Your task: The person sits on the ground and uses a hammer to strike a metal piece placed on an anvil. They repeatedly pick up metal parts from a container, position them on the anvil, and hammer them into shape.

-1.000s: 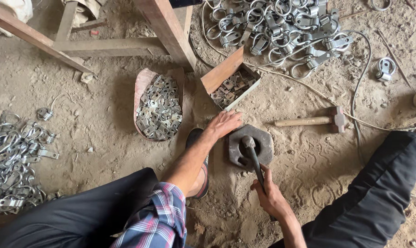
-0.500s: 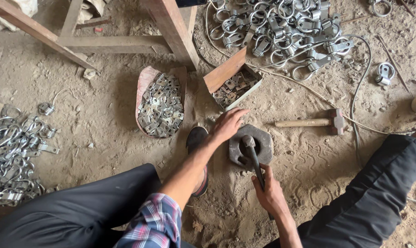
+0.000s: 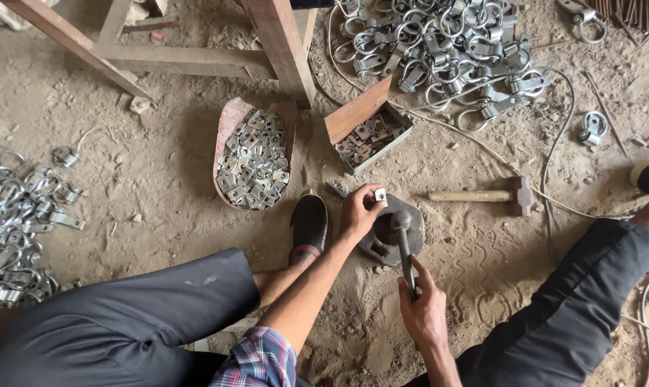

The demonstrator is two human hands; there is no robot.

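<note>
My left hand (image 3: 358,212) pinches a small square metal piece (image 3: 380,194) at the far edge of a dark octagonal iron block (image 3: 392,233) set in the dirt. My right hand (image 3: 423,310) grips the handle of a small dark hammer (image 3: 402,233), whose head rests over the middle of the block. I sit on the ground with my legs spread to either side of the block.
A curved tray of small metal plates (image 3: 253,154) and an open box of similar pieces (image 3: 371,136) lie beyond the block. A wooden-handled hammer (image 3: 482,195) rests to the right. Piles of metal rings with clips lie at top right (image 3: 446,43) and left (image 3: 16,222). Wooden legs (image 3: 278,43) stand behind.
My left hand has drawn back from the box side and now holds a small metal piece at the block's edge. My right hand keeps the hammer over the block.
</note>
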